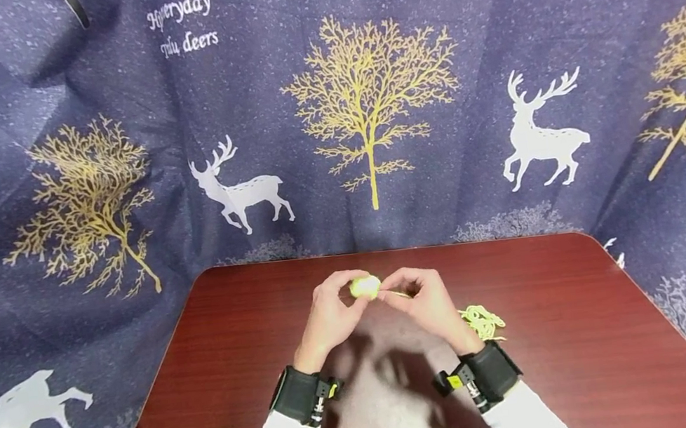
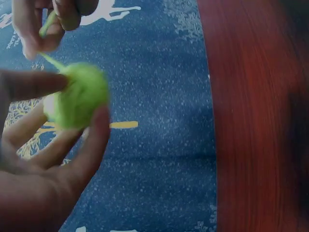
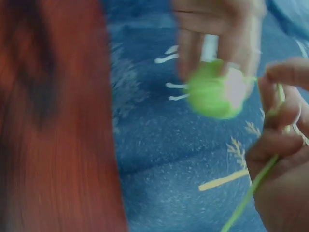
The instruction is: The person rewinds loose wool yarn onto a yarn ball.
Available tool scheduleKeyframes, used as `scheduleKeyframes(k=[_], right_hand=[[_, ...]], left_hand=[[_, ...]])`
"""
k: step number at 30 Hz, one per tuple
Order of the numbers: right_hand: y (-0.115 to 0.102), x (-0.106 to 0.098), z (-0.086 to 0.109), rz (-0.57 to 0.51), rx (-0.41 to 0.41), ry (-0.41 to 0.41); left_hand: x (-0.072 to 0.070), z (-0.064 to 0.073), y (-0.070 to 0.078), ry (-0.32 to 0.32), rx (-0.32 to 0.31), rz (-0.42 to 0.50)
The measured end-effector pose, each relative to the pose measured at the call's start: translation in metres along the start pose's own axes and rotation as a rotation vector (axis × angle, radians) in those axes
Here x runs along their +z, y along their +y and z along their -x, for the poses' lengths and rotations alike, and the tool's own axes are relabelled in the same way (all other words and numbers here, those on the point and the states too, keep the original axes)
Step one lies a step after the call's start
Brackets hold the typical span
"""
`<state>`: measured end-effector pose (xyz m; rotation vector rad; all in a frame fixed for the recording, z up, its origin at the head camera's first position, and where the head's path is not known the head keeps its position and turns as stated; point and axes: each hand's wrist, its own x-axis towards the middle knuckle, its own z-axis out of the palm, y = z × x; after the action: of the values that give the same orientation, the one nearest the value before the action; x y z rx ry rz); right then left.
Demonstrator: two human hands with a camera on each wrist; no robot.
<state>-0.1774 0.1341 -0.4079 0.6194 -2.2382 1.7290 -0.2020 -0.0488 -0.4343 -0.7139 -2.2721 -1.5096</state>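
Observation:
Between the fingers and thumb of my left hand (image 1: pixel 333 312) is a small ball of lime-green yarn (image 2: pixel 83 96), held up above the table. A pale patch shows on one side of the ball (image 3: pixel 215 92) in the right wrist view. My right hand (image 1: pixel 423 301) pinches the yarn strand (image 3: pixel 253 193) close beside the ball. From the ball, the strand runs short and straight to the right fingertips, then passes through the curled fingers and trails down. A loose heap of the same yarn (image 1: pixel 484 321) lies on the table, just beyond my right wrist.
The reddish-brown wooden table (image 1: pixel 585 328) has rounded far corners. Behind it hangs a dark blue curtain (image 1: pixel 332 229) printed with white deer and golden trees. Both wrists wear black straps with small devices (image 1: pixel 491 373). A pale glare lies on the table between my forearms.

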Motion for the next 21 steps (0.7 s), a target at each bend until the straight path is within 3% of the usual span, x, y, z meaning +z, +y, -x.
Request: scheduleKeyframes(k=[3,5,8,12,16,21], right_hand=[[0.015,-0.011,-0.007,-0.141,0.083,-0.022],[0.024,-0.016,-0.011,-0.245,0.123,-0.016],[0.034,-0.019,-0.017,-0.428,0.151,-0.001],[0.044,-0.018,-0.020,-0.606,0.172,0.021],[0.053,-0.011,-0.017,-0.612,0.201,0.051],[0.063,0.002,-0.007,-0.487,0.264,0.102]], left_hand=[[-0.002,0.003,-0.001,-0.155,-0.023,-0.001],[-0.003,0.005,-0.001,-0.253,-0.030,0.045],[-0.004,0.006,0.002,-0.368,-0.030,0.188],[-0.005,0.007,0.008,-0.439,-0.010,0.417],[-0.003,0.005,0.015,-0.383,0.026,0.584],[0.002,0.001,0.016,-0.142,0.066,0.691]])
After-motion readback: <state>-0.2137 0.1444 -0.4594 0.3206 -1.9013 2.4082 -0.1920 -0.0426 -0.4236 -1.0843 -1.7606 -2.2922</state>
